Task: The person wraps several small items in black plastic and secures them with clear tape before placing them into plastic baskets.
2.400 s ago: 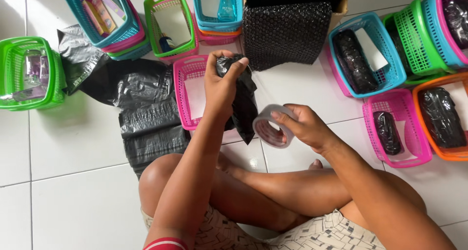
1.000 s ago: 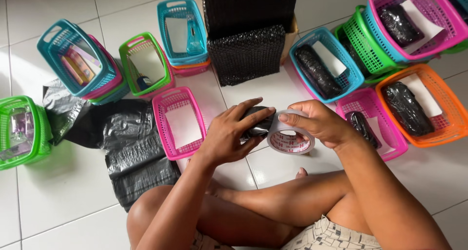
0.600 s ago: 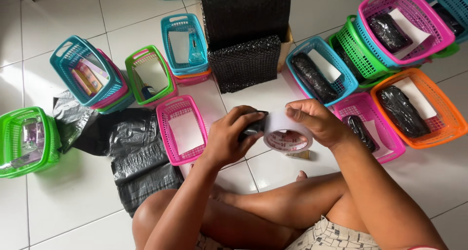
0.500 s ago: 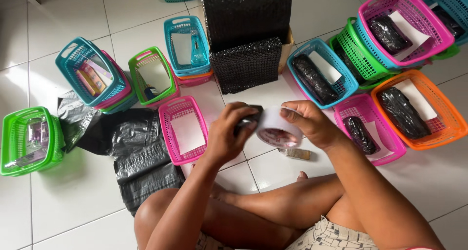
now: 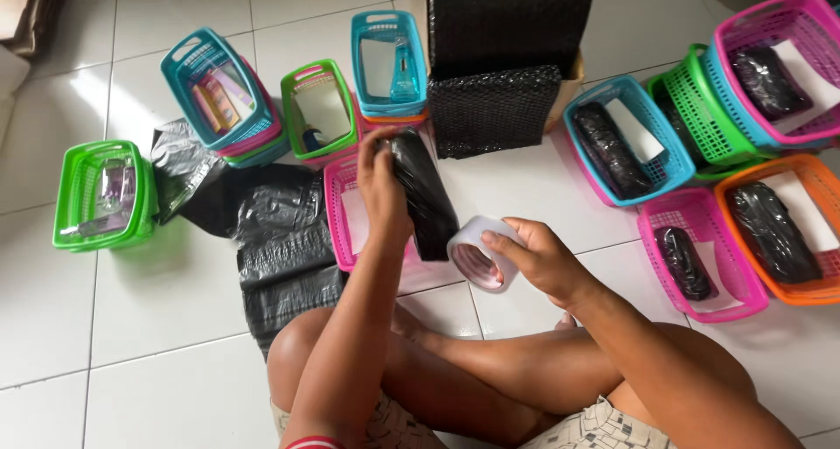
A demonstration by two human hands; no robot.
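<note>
Our left hand (image 5: 382,186) is closed around the upper end of a long parcel wrapped in black plastic (image 5: 424,195), holding it tilted above the pink basket (image 5: 336,206) on the white tiled floor (image 5: 131,309), while our right hand (image 5: 542,261) pinches a roll of clear tape (image 5: 477,255) just beside the parcel's lower end. Left of the pink basket lies a crumpled black plastic bag (image 5: 280,239), and beyond it along the far edge of the floor stand a blue basket (image 5: 389,59) and a box of black bubble wrap (image 5: 499,64)
</note>
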